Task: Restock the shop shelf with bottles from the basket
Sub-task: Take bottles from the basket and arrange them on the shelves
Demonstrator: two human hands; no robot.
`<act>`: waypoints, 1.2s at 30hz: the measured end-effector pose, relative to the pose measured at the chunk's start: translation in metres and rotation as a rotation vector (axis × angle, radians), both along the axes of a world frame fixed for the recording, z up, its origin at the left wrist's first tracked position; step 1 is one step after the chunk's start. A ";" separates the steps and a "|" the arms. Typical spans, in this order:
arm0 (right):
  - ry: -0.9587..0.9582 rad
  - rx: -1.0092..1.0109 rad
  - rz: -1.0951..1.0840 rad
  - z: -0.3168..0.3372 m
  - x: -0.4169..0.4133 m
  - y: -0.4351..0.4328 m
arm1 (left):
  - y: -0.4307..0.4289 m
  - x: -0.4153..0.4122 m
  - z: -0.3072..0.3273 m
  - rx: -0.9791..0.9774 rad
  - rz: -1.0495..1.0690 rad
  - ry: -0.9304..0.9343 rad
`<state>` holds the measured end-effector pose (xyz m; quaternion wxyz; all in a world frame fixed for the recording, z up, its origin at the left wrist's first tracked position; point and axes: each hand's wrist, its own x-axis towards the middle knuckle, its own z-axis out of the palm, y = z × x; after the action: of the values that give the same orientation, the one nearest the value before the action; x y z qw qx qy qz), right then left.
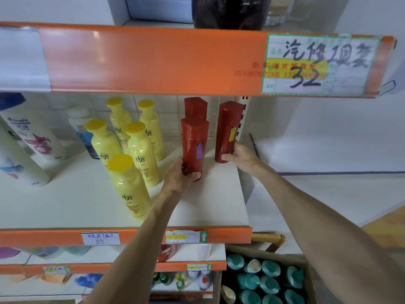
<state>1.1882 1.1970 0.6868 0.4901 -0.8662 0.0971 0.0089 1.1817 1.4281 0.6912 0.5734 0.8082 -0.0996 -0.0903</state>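
Observation:
Three red bottles stand on the white shelf (210, 205) under the orange price rail. My left hand (178, 178) grips the base of the front red bottle (195, 141). My right hand (240, 155) holds the lower part of the right red bottle (229, 126) near the shelf's right end. A third red bottle (195, 106) stands behind the front one, against the tiled back wall. The basket (305, 263) sits low at the right, packed with several teal-capped bottles (270, 267).
Several yellow bottles (142, 154) stand in a cluster left of the red ones. White shampoo bottles (32, 132) and a blue-labelled bottle (82, 130) fill the far left. An upper orange shelf edge (153, 60) overhangs closely. Lower shelves hold more goods.

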 end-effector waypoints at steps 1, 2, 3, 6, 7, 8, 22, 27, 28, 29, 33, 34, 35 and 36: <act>-0.013 -0.003 -0.016 0.000 -0.001 0.001 | 0.000 -0.001 0.000 -0.002 0.001 0.000; -0.021 -0.003 -0.028 0.000 -0.002 0.002 | 0.000 -0.001 0.000 -0.005 0.002 0.002; -0.026 0.002 -0.033 0.000 -0.003 0.003 | 0.001 -0.001 0.000 -0.008 0.003 0.005; -0.021 0.009 -0.019 -0.001 -0.005 0.005 | 0.001 -0.002 0.000 0.001 -0.006 0.007; -0.016 0.003 -0.015 -0.001 -0.005 0.005 | 0.001 -0.002 0.000 0.004 -0.009 0.008; -0.008 -0.007 -0.015 0.000 -0.005 0.004 | 0.001 -0.002 0.000 0.009 -0.009 0.006; 0.013 0.074 0.001 0.004 -0.008 0.005 | 0.001 -0.007 0.002 0.039 0.004 0.011; -0.041 0.150 -0.159 0.004 -0.016 0.005 | 0.002 -0.010 0.000 0.042 0.037 0.039; -0.039 0.143 -0.177 0.006 -0.019 0.005 | 0.004 -0.010 -0.001 0.032 0.046 0.052; -0.038 0.130 -0.193 0.007 -0.023 0.006 | 0.004 -0.011 -0.001 0.029 0.052 0.067; -0.042 0.072 -0.232 0.012 -0.038 0.014 | 0.004 -0.025 0.008 0.085 0.128 0.132; -0.056 0.050 -0.255 0.014 -0.042 0.019 | 0.005 -0.031 0.011 0.108 0.150 0.132; -0.082 0.035 -0.283 0.015 -0.046 0.023 | 0.008 -0.038 0.013 0.138 0.168 0.118; -0.114 0.009 -0.310 0.018 -0.051 0.028 | 0.011 -0.046 0.015 0.169 0.175 0.099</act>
<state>1.1371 1.2248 0.7047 0.4940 -0.8378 0.2017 -0.1158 1.1356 1.4389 0.7058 0.5131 0.8538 0.0076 -0.0880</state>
